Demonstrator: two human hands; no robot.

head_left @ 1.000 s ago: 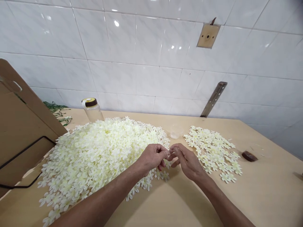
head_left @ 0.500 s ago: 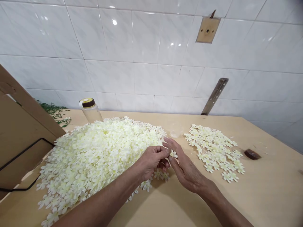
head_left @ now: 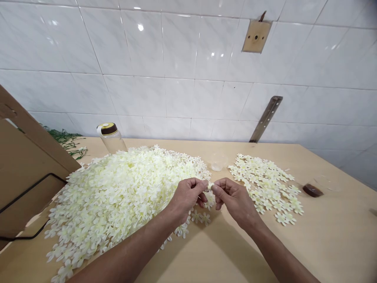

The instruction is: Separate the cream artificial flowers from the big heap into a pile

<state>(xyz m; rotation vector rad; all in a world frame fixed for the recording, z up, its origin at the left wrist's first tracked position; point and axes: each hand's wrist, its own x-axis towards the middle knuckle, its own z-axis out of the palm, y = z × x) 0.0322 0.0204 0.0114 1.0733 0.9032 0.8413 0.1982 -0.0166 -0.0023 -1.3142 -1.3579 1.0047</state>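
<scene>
My left hand (head_left: 187,195) and my right hand (head_left: 233,199) meet fingertip to fingertip over the wooden table (head_left: 324,243), both pinching one small cream fabric flower (head_left: 210,185). They hover at the right edge of a big heap of the same cream flowers (head_left: 123,188). A smaller, flat spread of flowers (head_left: 265,184) lies to the right of my right hand. A few loose flowers (head_left: 200,217) sit on the table under my hands.
A plastic bottle with a brown-and-yellow lid (head_left: 111,136) stands behind the heap. A small clear cup (head_left: 217,162) sits between the two flower groups. A cardboard box (head_left: 26,165) is at the left, green stems (head_left: 66,139) behind it, a brown lid (head_left: 311,190) at the right.
My right hand has curled up from a flatter pose and risen slightly. Both hands now pinch the flower between their fingertips, a little higher than half a second ago.
</scene>
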